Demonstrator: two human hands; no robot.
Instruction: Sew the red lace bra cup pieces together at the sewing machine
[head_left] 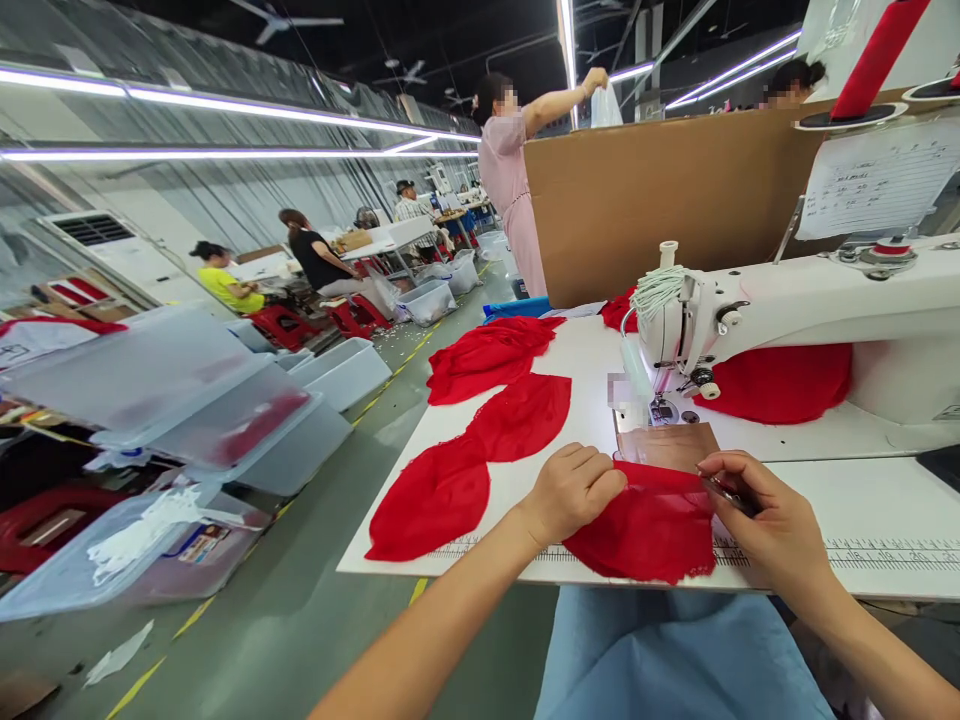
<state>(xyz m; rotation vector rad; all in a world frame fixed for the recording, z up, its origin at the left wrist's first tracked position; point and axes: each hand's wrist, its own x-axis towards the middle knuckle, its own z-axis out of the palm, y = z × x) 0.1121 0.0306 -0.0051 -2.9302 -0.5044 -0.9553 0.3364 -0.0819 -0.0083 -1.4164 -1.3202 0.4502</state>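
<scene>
A red fabric piece with a scalloped lower edge lies at the table's front edge, below the needle area of a white sewing machine. Closed at its upper left corner, my left hand pinches the cloth. At the opposite upper corner is my right hand, its thumb and forefinger together. A small dark metal tool, which looks like thread snips, sits in that hand; its far end is hidden by the fingers. Behind the cloth is a brown flat plate beside the needle.
To the left lie a joined pair of red cup-shaped pieces and a red fabric pile. More red cloth sits under the machine arm. A cardboard panel stands behind. Plastic bins line the aisle; several people work beyond.
</scene>
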